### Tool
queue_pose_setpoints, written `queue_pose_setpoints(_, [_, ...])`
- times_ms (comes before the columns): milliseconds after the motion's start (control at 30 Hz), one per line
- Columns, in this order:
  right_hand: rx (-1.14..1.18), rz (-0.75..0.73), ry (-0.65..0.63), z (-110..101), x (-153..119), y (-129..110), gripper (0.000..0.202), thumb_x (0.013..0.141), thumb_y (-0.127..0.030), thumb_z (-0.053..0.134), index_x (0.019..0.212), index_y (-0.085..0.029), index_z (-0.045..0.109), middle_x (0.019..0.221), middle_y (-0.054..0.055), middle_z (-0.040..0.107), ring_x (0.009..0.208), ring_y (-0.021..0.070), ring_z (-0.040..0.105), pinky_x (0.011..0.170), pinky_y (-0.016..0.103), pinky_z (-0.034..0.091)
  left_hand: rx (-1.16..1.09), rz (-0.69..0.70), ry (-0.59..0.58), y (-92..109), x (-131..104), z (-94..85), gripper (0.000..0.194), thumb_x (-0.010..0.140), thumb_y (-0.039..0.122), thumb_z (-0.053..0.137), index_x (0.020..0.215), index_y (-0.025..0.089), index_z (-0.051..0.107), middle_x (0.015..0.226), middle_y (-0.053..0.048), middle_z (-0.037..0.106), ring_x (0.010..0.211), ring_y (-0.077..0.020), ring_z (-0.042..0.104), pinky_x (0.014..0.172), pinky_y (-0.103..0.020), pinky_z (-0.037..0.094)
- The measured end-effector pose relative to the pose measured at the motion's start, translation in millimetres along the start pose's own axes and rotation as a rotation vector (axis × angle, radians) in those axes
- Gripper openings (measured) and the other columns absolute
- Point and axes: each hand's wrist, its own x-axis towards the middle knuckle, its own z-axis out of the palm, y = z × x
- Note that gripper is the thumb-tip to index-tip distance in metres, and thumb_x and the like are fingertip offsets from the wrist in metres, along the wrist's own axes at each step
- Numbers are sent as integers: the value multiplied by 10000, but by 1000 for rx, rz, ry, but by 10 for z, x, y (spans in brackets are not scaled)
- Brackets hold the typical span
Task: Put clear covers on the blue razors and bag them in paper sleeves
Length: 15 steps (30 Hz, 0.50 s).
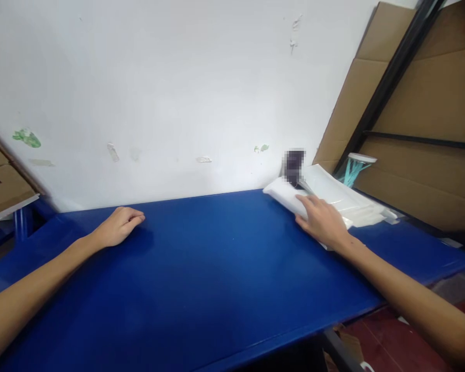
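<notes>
My left hand (pixel 121 226) rests on the left part of the blue tabletop (pixel 201 274). Its fingers are curled closed, and nothing shows in them. On the right, my right hand (pixel 323 219) lies over the near side of a soft white packet (pixel 284 194), fingers stretched and apart, touching it. Part of that packet is hidden under the palm. Behind and to the right of this hand lies a stack of white, partly see-through plastic bags (pixel 333 188). A dark blurred-out object (pixel 293 166) stands against the wall behind the packet.
A white wall (pixel 178 103) runs along the table's back edge. At the back right stands a clear tub with a white lid (pixel 362 158) and turquoise strips inside. Large cardboard sheets (pixel 422 103) and a black metal frame (pixel 387 85) border the right. A cardboard box (pixel 8 188) sits far left.
</notes>
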Motion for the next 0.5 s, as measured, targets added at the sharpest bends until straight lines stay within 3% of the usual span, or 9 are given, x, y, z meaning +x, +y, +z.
queue_pose_setpoints(167, [480, -442, -223, -184, 18, -474, 617, 963, -466, 497, 1533, -252, 398, 1460, 138, 527, 1270, 311, 567, 1059, 468, 470, -12, 15, 47, 61, 45, 109, 412, 938, 444, 418, 601, 209, 388, 590, -2, 448, 564, -179, 424, 608, -321, 303])
queue_pose_setpoints(267, [460, -595, -403, -278, 127, -757, 834, 894, -624, 582, 1593, -247, 327, 1508, 159, 500, 1314, 378, 524, 1084, 574, 419, 23, 76, -24, 167, 73, 150, 404, 942, 433, 438, 611, 204, 466, 650, -15, 548, 649, -198, 502, 676, -312, 336])
queue_pose_setpoints(333, [426, -613, -515, -341, 274, -886, 852, 873, -661, 592, 1568, -213, 388, 1434, 180, 565, 1292, 395, 540, 1047, 584, 443, 15, 59, -59, 247, 91, 143, 408, 958, 421, 412, 619, 203, 474, 625, -1, 534, 617, -183, 482, 673, -305, 331])
queue_pose_setpoints(433, [376, -677, -636, -488, 604, -1010, 819, 858, -541, 650, 1541, -149, 427, 1405, 191, 593, 1270, 363, 570, 1037, 531, 475, -52, 34, -66, 386, 91, 113, 405, 988, 407, 365, 668, 198, 499, 662, 9, 538, 618, -166, 474, 665, -292, 333])
queue_pose_setpoints(500, [327, -747, -635, -612, 861, -1076, 823, 820, -441, 688, 1536, -125, 432, 1439, 196, 578, 1294, 355, 564, 1066, 516, 465, -121, 46, -53, 493, 70, 103, 417, 994, 411, 354, 665, 192, 487, 669, 7, 522, 633, -159, 470, 657, -285, 337])
